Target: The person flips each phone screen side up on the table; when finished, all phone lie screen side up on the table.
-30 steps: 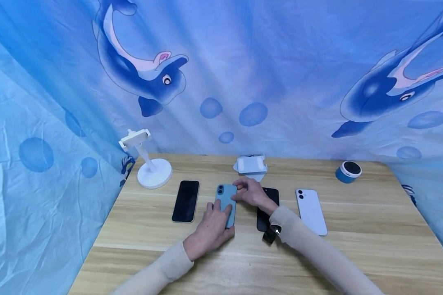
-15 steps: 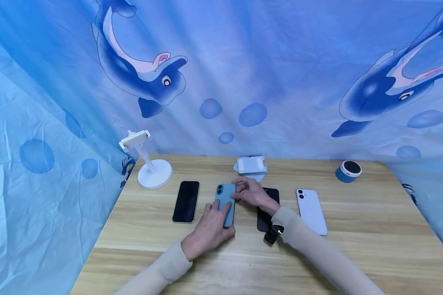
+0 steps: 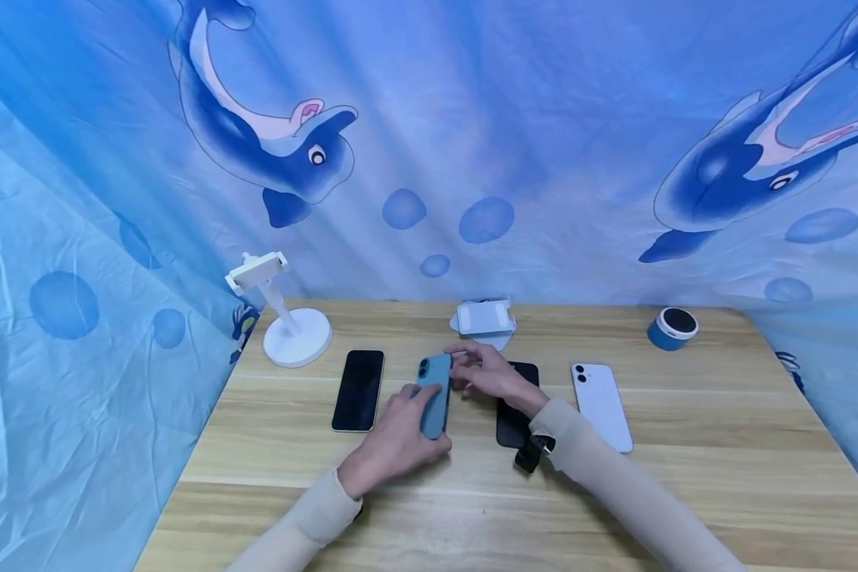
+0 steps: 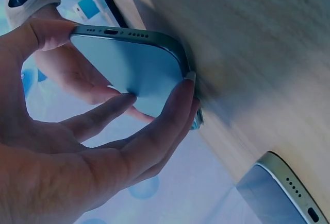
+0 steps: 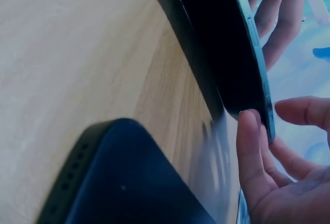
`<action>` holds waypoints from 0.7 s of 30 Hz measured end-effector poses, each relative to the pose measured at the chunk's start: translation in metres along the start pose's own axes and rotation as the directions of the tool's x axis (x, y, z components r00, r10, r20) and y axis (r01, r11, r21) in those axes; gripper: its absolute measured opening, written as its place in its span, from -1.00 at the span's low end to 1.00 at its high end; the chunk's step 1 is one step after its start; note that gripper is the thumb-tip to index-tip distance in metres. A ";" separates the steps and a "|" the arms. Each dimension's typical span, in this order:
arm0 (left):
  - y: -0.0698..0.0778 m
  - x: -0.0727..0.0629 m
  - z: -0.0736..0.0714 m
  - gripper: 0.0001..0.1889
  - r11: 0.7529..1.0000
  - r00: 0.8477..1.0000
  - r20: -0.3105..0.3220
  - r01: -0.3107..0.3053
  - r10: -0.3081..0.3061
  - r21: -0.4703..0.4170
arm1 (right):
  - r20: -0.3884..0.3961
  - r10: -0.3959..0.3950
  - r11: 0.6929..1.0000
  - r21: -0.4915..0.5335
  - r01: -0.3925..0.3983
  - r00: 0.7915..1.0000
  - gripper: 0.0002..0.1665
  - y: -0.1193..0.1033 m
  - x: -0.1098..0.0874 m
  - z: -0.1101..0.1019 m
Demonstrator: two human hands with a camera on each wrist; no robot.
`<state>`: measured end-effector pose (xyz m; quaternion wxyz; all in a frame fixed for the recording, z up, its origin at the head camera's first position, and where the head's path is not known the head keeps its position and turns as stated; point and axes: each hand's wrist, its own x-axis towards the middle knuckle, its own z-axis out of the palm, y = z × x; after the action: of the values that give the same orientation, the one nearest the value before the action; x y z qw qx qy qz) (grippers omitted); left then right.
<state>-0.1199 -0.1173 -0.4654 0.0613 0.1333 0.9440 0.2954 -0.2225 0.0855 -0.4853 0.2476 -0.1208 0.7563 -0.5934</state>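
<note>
- Dark-screened phone (image 3: 357, 391): between the left edge of the tabletop (image 3: 486, 516) and the left hand (image 3: 395, 437); a careless sideways swing could nudge it.
- Left hand: fingers clamped round the lower end of the blue phone (image 3: 438, 407); a slack grip could let that end drop.
- Blue phone: near the tabletop's middle, tilted, at least partly raised; its smooth-looking sides could slip.
- Right hand (image 3: 488, 372): fingers apparently pinching its top right corner; unequal pull might twist it loose.
- Black phone (image 3: 512, 427): partly covered by the right wrist (image 3: 525, 397), which could bump it if lowered.

a wooden table (image 3: 486, 508) bears three flat-lying phones (image 3: 602, 407), a white stand (image 3: 296, 338) and a blue cylinder (image 3: 666, 337).
</note>
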 end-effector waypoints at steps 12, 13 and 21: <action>-0.009 -0.001 -0.004 -0.08 0.997 0.999 0.007 0.046 -0.046 -0.059 | 0.056 -0.050 0.998 0.043 0.047 0.997 -0.29 0.003 0.001 0.006; -0.009 -0.001 -0.004 -0.07 0.997 0.999 0.008 0.048 -0.048 -0.064 | 0.058 -0.053 0.998 0.047 0.051 0.997 -0.29 0.004 0.002 0.006; -0.013 -0.001 -0.009 -0.11 0.992 0.999 0.024 0.048 -0.045 -0.116 | 0.095 -0.053 0.997 0.065 0.047 0.994 -0.20 0.003 0.004 0.010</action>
<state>-0.1238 -0.1326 -0.4659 0.0862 0.1107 0.9273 0.3471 -0.2205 0.0762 -0.4911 0.2726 -0.1602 0.7213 -0.6162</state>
